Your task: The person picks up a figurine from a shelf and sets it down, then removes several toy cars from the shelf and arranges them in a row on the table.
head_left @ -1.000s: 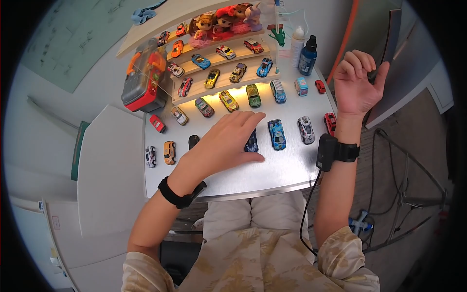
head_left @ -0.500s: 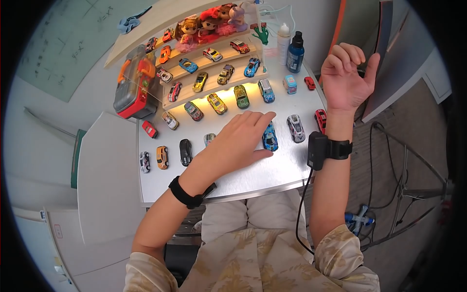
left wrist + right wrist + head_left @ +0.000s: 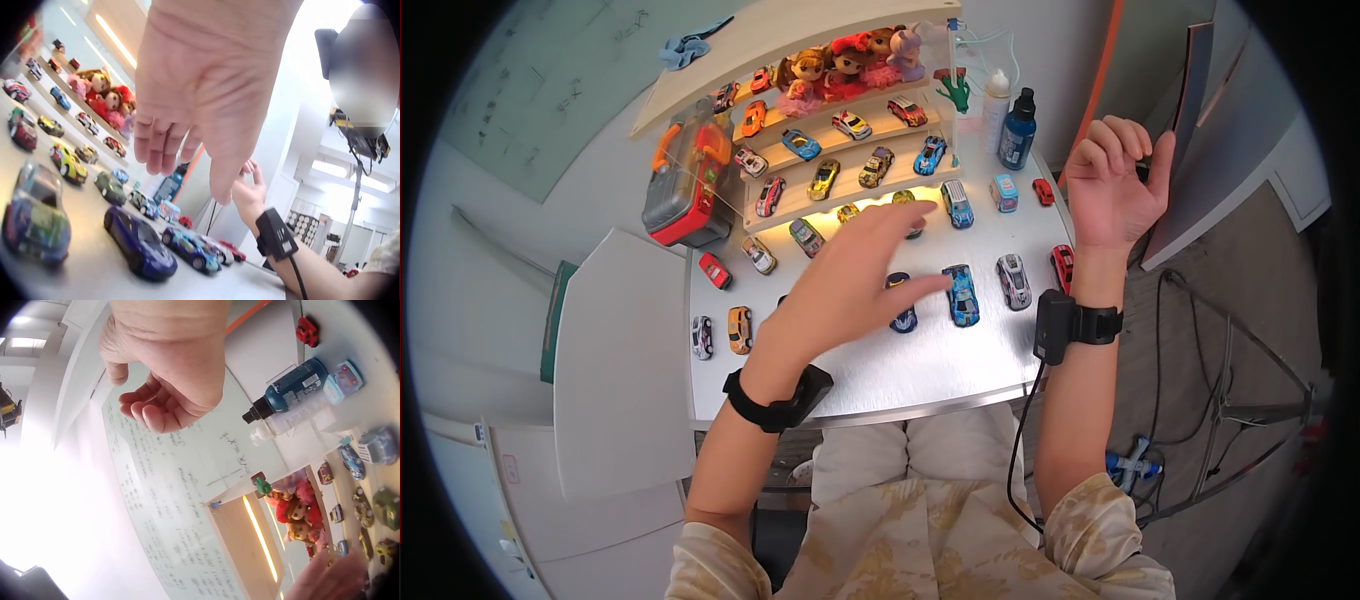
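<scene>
My left hand (image 3: pixel 850 265) hovers over the table's middle, fingers stretched forward, thumb spread, holding nothing. Below its thumb stands a dark blue toy car (image 3: pixel 903 318), partly hidden; the left wrist view shows the whole car (image 3: pixel 140 244) beneath the palm. Right of the thumb tip is a light blue patterned car (image 3: pixel 962 297), then a white-and-grey car (image 3: pixel 1014 282) and a red car (image 3: pixel 1062 266) by the right wrist. Raised beyond the table's right side, my right hand (image 3: pixel 1118 180) has loosely bent fingers and an empty palm, also in the right wrist view.
A lit wooden tiered shelf (image 3: pixel 775 212) holds toy cars and several dolls (image 3: pixel 847 72). Left of it stands a toolbox (image 3: pixel 685 190). Two bottles, one a blue bottle (image 3: pixel 1018 138), stand at the back right. An orange car (image 3: pixel 740 330) sits at the table's left.
The left hand passes from the dark blue car to beside the light blue one, then lifts and opens its thumb wider, uncovering part of the dark blue car. The right hand stays raised.
</scene>
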`<control>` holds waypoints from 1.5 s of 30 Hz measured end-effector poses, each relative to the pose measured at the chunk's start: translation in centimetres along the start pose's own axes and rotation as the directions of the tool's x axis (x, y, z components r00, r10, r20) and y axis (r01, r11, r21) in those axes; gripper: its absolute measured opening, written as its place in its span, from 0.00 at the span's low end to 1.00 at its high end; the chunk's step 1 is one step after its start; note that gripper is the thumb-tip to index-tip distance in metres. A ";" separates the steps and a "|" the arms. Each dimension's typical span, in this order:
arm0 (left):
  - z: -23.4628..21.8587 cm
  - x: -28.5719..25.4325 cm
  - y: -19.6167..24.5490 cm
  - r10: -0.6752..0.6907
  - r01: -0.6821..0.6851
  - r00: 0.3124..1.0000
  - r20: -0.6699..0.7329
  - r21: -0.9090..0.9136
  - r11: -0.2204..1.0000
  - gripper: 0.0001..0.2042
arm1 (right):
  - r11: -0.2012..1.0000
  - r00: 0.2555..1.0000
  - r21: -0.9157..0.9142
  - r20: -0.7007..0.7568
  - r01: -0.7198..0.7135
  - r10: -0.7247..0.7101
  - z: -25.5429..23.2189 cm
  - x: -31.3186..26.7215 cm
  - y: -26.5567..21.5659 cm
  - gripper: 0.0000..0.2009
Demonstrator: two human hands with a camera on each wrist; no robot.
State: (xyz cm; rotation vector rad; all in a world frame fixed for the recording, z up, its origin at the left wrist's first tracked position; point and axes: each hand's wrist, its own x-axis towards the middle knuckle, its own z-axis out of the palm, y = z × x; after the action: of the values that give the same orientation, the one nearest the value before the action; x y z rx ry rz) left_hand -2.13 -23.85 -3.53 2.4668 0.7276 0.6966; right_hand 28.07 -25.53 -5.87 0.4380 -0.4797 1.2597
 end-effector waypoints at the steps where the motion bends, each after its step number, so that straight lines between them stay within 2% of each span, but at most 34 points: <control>1: -1.0 0.0 -0.3 -0.036 0.034 0.998 -0.051 -0.046 0.998 0.30 | 1.000 1.000 -0.003 0.000 0.002 -0.002 -0.1 0.0 0.0 0.17; 3: -3.1 -0.2 -0.8 -0.167 0.148 0.976 -0.142 -0.140 0.979 0.22 | 1.000 1.000 -0.014 0.007 -0.004 0.004 -0.1 0.1 0.0 0.16; 4: -3.8 -0.7 -2.1 -0.211 0.157 0.952 -0.221 -0.240 0.958 0.19 | 1.000 1.000 -0.020 0.009 -0.007 0.008 -0.1 0.1 0.1 0.16; 5: -4.3 -1.1 -3.3 -0.258 0.152 0.920 -0.294 -0.341 0.928 0.16 | 0.999 1.000 -0.035 0.011 -0.012 0.013 -0.1 0.2 0.3 0.16; 8: -6.9 -2.2 -4.7 -0.468 0.149 0.791 -0.395 -0.617 0.773 0.13 | 0.996 0.999 -0.086 0.014 -0.038 0.040 0.1 0.4 0.9 0.16; 11: -8.8 -3.0 -6.4 -0.534 -0.061 0.724 -0.436 -0.812 0.581 0.13 | 0.986 0.996 -0.140 0.024 -0.086 0.090 0.4 0.6 1.9 0.16; 14: -10.3 -3.4 -7.3 -0.521 -0.213 0.707 -0.478 -0.847 0.488 0.12 | 0.964 0.990 -0.225 -0.026 -0.142 0.140 1.2 1.5 3.8 0.15; 15: -10.6 -3.3 -7.3 -0.541 -0.225 0.686 -0.486 -0.849 0.478 0.12 | 0.933 0.985 -0.317 -0.037 -0.172 0.169 1.6 2.1 4.4 0.15; 19: -10.8 -3.4 -8.7 -0.519 -0.262 0.718 -0.464 -0.871 0.417 0.11 | 0.717 0.964 -0.644 -0.191 -0.265 0.185 3.3 4.1 8.2 0.15; 22: -9.9 -3.4 -8.9 -0.536 -0.236 0.728 -0.427 -0.891 0.388 0.11 | 0.607 0.956 -0.739 -0.206 -0.292 0.210 3.6 4.5 10.3 0.16; 24: -9.4 -3.7 -8.9 -0.549 -0.212 0.736 -0.396 -0.905 0.369 0.11 | 0.641 0.960 -0.716 -0.178 -0.276 0.214 3.2 4.2 10.5 0.16; 32: -8.8 -4.6 -8.9 -0.467 -0.324 0.781 -0.415 -0.908 0.266 0.11 | 0.813 0.959 -0.517 -0.056 -0.266 0.278 1.9 2.9 8.9 0.12; 35: -8.7 -4.6 -8.7 -0.479 -0.338 0.786 -0.391 -0.920 0.198 0.11 | 0.809 0.960 -0.518 -0.117 -0.278 0.255 1.3 2.7 9.0 0.14; 39: -8.4 -4.7 -9.5 -0.431 -0.362 0.813 -0.392 -0.920 0.153 0.11 | 0.802 0.963 -0.535 -0.127 -0.267 0.236 0.6 2.6 8.8 0.12; 45: -8.2 -4.5 -9.7 -0.448 -0.389 0.811 -0.376 -0.919 0.066 0.09 | 0.827 0.974 -0.516 -0.146 -0.222 0.171 0.1 2.7 8.3 0.10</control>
State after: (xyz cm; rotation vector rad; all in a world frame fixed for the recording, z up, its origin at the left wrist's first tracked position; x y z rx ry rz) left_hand -13.60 -16.89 -4.26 0.7836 0.2112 1.3834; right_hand 20.67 -21.37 -3.80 -0.1475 -0.7806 1.2746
